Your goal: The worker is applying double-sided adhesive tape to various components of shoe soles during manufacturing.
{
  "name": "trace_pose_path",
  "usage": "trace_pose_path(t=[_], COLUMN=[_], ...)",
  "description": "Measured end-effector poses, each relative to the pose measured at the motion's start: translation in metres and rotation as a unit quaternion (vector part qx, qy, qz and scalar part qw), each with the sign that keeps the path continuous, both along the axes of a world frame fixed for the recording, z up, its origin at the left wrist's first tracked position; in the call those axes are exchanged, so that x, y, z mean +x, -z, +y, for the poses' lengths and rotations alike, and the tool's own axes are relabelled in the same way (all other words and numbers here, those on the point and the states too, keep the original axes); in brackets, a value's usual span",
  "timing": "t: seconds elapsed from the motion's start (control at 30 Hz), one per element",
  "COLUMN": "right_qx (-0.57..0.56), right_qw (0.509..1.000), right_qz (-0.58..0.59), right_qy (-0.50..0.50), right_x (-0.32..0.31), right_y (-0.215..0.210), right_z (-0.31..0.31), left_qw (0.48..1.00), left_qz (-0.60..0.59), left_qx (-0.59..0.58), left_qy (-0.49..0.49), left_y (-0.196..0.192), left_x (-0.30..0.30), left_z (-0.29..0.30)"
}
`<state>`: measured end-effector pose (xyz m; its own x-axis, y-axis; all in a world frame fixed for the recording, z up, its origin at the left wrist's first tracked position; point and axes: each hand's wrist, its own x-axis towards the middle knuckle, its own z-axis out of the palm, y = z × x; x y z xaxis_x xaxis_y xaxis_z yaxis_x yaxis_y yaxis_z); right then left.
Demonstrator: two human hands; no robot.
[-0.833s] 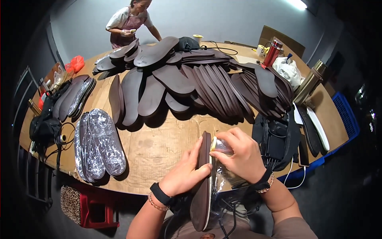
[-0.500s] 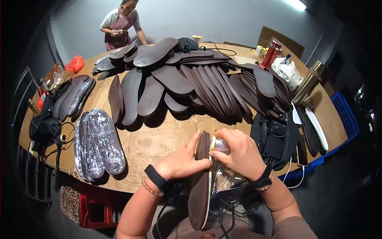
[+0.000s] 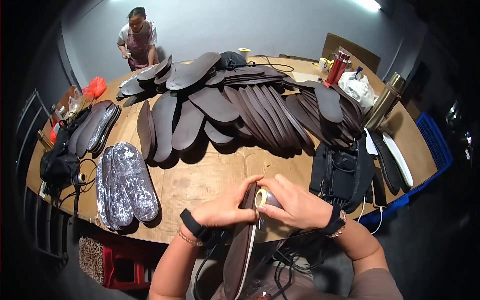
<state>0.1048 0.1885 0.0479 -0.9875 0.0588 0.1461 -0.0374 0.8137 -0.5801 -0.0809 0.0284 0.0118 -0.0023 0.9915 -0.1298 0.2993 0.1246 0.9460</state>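
Observation:
Near the table's front edge, my left hand (image 3: 220, 207) is closed round the upper end of some dark brown insoles (image 3: 237, 265), held on edge and tilted, with a pale layer along their right side. My right hand (image 3: 305, 207) grips a small roll of clear plastic film (image 3: 262, 197) with a cream core, close against the insoles' top end. The fingers of both hands nearly meet there. To the left lie film-wrapped insoles (image 3: 135, 182). Across the far middle spreads a big pile of unwrapped dark insoles (image 3: 189, 125).
At right sit a black bag (image 3: 345, 172), a phone (image 3: 379, 190) on a white cable, a gold flask (image 3: 387, 102) and a red flask (image 3: 339, 67). A red stool (image 3: 122, 267) stands at the front left. Behind the table is a person in an apron (image 3: 138, 42).
The film roll has turned, so its open core faces me more. The insoles have shifted left and lower, and both hands are slightly lower. The person behind has moved left.

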Motion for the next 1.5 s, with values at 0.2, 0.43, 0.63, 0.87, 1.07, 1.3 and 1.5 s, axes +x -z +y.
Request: trace_pose_path(t=[0.2, 0.43, 0.63, 0.87, 1.07, 1.3, 1.5], right_qx=[-0.046, -0.144, -0.199, -0.159, -0.052, -0.034, 0.001], right_qw=[0.998, 0.987, 0.975, 0.973, 0.968, 0.966, 0.963], right_qz=[-0.027, -0.02, -0.057, 0.119, 0.175, 0.187, 0.195], right_qy=[-0.015, -0.07, -0.086, 0.121, 0.173, 0.178, 0.185], right_x=[0.005, 0.001, 0.007, 0.003, -0.01, -0.013, -0.013], right_y=[0.001, -0.001, -0.006, 0.008, 0.022, 0.024, 0.025], right_z=[0.001, 0.008, 0.019, 0.007, 0.0, -0.005, -0.008], left_qw=[0.998, 0.997, 0.998, 0.996, 0.996, 0.995, 0.994], left_qz=[0.045, 0.048, 0.039, 0.056, 0.058, 0.057, 0.061], left_qx=[0.008, -0.001, 0.008, 0.01, 0.017, 0.039, 0.048], left_qy=[-0.048, -0.057, -0.05, -0.064, -0.07, -0.072, -0.072], left_y=[-0.005, -0.002, -0.005, -0.007, -0.006, -0.003, 0.002], left_x=[0.02, 0.022, 0.021, 0.023, 0.023, 0.023, 0.021], left_z=[-0.016, -0.015, -0.015, -0.018, -0.019, -0.02, -0.02])
